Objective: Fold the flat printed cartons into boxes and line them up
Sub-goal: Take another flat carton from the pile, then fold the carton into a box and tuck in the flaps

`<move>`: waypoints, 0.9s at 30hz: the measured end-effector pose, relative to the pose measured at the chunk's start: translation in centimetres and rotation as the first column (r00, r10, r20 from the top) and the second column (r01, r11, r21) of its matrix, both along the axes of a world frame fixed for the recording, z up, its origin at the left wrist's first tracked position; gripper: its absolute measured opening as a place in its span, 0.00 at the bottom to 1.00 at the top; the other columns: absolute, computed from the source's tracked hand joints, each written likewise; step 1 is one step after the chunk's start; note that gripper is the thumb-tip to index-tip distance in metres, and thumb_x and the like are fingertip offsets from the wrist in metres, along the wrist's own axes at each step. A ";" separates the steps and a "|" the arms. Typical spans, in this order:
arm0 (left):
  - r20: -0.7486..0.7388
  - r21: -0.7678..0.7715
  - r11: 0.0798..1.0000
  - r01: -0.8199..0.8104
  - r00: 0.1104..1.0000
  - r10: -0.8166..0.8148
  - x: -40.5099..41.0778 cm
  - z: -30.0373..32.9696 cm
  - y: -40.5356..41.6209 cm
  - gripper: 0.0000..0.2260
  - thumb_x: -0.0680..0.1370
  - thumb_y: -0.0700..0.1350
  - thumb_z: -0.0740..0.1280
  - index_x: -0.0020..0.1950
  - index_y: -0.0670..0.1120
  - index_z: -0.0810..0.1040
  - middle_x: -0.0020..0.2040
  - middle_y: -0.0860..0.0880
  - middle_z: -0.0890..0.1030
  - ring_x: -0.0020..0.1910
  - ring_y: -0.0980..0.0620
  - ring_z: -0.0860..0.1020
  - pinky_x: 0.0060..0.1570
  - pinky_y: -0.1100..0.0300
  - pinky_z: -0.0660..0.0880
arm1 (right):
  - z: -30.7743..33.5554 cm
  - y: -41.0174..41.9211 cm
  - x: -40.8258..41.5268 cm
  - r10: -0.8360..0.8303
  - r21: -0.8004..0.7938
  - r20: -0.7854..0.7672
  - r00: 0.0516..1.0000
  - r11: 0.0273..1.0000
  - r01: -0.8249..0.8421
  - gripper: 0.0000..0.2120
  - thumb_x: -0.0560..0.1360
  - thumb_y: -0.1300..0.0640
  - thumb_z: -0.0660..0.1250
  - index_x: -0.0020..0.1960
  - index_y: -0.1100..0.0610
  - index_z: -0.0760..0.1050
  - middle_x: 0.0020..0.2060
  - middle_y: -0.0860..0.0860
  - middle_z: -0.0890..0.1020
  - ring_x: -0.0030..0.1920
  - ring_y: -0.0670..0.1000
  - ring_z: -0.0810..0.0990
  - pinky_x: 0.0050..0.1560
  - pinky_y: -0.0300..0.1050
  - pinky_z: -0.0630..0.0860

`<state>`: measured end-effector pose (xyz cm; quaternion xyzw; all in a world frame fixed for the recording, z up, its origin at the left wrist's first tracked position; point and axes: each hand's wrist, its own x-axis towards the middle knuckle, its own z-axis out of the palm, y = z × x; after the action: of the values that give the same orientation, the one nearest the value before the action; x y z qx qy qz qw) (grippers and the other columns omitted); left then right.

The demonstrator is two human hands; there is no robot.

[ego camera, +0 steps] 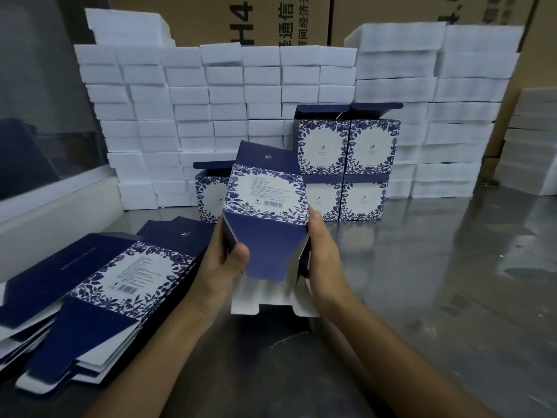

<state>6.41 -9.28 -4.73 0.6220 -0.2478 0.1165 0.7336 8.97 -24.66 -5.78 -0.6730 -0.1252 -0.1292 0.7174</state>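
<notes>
1. I hold a half-formed carton (265, 212) between both hands, above the steel counter (437, 267) and right in front of me.
2. My left hand (223, 267) takes the carton's left lower edge: the thumb is curled over the plain blue flap, and the other fingers are hidden behind the card. So the left grip is pinching the carton.
3. My right hand (321, 251) lies along the carton's right side, fingers wrapped onto its edge beside a grey inner flap; that grip is closed on the carton too.
4. The carton tilts away from me, its printed panel with the barcode facing up, the blue flap hanging down between my hands, white flaps below that.
5. A stack of flat cartons (99, 294) lies on the counter to my left, just beside my left forearm.
6. Finished boxes (346, 164) stand behind the carton, two rows high, with one more box (209, 197) to their left.
7. White foam blocks (211, 110) are piled behind the boxes.
</notes>
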 end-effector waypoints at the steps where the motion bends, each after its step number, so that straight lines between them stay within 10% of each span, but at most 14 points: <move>1: 0.045 0.036 0.999 -0.022 0.999 0.021 0.0 -0.2 -0.1 0.54 0.59 0.70 0.76 0.76 0.45 0.61 0.67 0.50 0.77 0.66 0.52 0.76 0.60 0.58 0.75 | 0.1 -0.1 0.1 0.013 0.046 -0.041 0.999 0.999 -0.012 0.42 0.68 0.21 0.55 0.73 0.44 0.72 0.70 0.44 0.77 0.72 0.48 0.72 0.76 0.59 0.64; 5: 0.192 0.185 0.977 -0.104 0.979 0.067 0.0 -0.8 -0.2 0.44 0.68 0.53 0.76 0.78 0.49 0.57 0.72 0.52 0.72 0.71 0.54 0.70 0.64 0.58 0.72 | 0.3 -0.7 0.3 0.012 0.108 -0.165 0.986 0.994 0.006 0.41 0.62 0.16 0.54 0.59 0.42 0.82 0.58 0.44 0.85 0.62 0.48 0.81 0.71 0.58 0.69; 9: 0.241 0.276 0.915 -0.295 0.943 0.231 0.1 -1.2 0.3 0.46 0.65 0.67 0.74 0.78 0.55 0.58 0.74 0.56 0.67 0.74 0.55 0.65 0.71 0.44 0.65 | 0.1 -1.1 0.5 -0.065 0.043 -0.223 0.973 0.996 0.076 0.47 0.57 0.12 0.49 0.50 0.47 0.82 0.48 0.42 0.85 0.55 0.48 0.82 0.67 0.55 0.72; 12: 0.242 0.283 0.873 -0.396 0.911 0.335 0.1 -1.4 0.5 0.43 0.62 0.73 0.72 0.73 0.66 0.60 0.69 0.62 0.69 0.70 0.58 0.69 0.67 0.46 0.71 | 0.2 -1.3 0.3 -0.097 -0.055 -0.174 0.980 0.995 0.089 0.53 0.54 0.10 0.46 0.43 0.57 0.77 0.30 0.45 0.78 0.36 0.50 0.76 0.45 0.49 0.73; 15: 0.277 0.294 0.811 -0.505 0.857 0.434 0.5 -1.7 0.8 0.41 0.64 0.66 0.76 0.73 0.63 0.65 0.65 0.63 0.71 0.66 0.63 0.71 0.60 0.50 0.76 | 0.4 -1.1 0.0 -0.008 -0.054 -0.084 0.996 0.999 0.003 0.52 0.61 0.13 0.50 0.59 0.56 0.79 0.52 0.55 0.84 0.57 0.59 0.81 0.64 0.63 0.72; 19: 0.300 0.243 0.757 -0.607 0.789 0.536 1.4 -1.9 0.9 0.25 0.75 0.48 0.71 0.71 0.50 0.72 0.59 0.58 0.76 0.57 0.65 0.75 0.55 0.65 0.74 | 0.4 -1.0 -0.5 0.123 -0.092 0.026 0.992 0.989 -0.120 0.51 0.64 0.22 0.66 0.79 0.49 0.61 0.71 0.45 0.75 0.72 0.46 0.72 0.76 0.56 0.64; 23: 0.241 0.195 0.720 -0.666 0.744 0.623 0.9 -1.2 0.9 0.08 0.75 0.59 0.61 0.50 0.63 0.77 0.42 0.55 0.78 0.41 0.65 0.76 0.39 0.76 0.67 | 0.0 -0.9 -0.7 0.219 -0.226 0.061 0.974 0.953 -0.200 0.59 0.63 0.34 0.79 0.82 0.49 0.49 0.75 0.44 0.70 0.75 0.46 0.67 0.77 0.54 0.64; 27: 0.139 0.106 0.737 -0.667 0.744 0.654 0.6 -1.0 1.0 0.07 0.77 0.59 0.61 0.43 0.62 0.77 0.41 0.57 0.81 0.43 0.64 0.78 0.42 0.64 0.72 | 0.4 -1.2 -0.9 0.146 -0.124 0.103 0.984 0.983 -0.133 0.37 0.71 0.40 0.71 0.74 0.56 0.69 0.62 0.45 0.81 0.62 0.45 0.78 0.65 0.47 0.73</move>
<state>7.00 -8.29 -5.75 0.7162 -0.0525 0.3789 0.5838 8.10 -25.82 -5.35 -0.6950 -0.2191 -0.1084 0.6762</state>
